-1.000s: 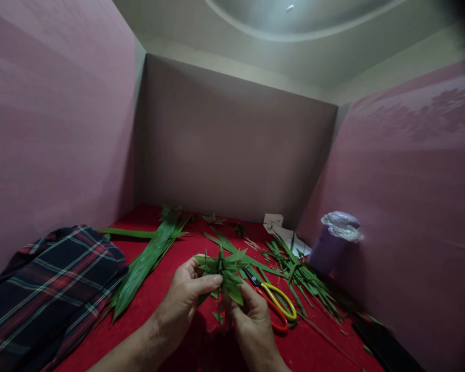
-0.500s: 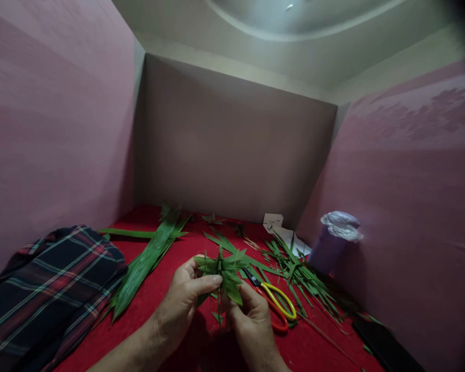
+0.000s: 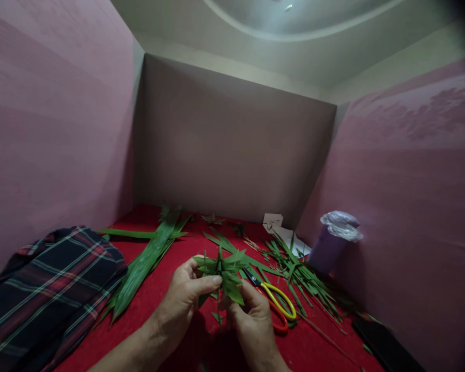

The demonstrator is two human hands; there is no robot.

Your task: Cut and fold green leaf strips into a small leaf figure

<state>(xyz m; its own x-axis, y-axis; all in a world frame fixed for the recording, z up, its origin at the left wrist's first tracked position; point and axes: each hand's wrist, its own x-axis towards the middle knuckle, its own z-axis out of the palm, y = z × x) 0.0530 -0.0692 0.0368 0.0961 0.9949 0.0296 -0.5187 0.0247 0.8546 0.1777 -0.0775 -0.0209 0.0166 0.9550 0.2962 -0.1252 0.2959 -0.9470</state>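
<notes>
A spiky piece made of folded green leaf strips (image 3: 223, 271) is held up over the red cloth (image 3: 151, 315). My left hand (image 3: 184, 299) pinches its left side with thumb and fingers closed. My right hand (image 3: 251, 315) grips its lower right part, fingers curled around the strips. Scissors with yellow and orange handles (image 3: 275, 305) lie on the cloth just right of my right hand.
Long green leaves (image 3: 147, 261) lie at the left centre, and a heap of cut strips (image 3: 302, 274) at the right. A folded plaid cloth (image 3: 46, 294) fills the left. A purple cup covered with plastic (image 3: 333, 243), white paper (image 3: 275, 223) and a dark flat object (image 3: 387, 346) stand right.
</notes>
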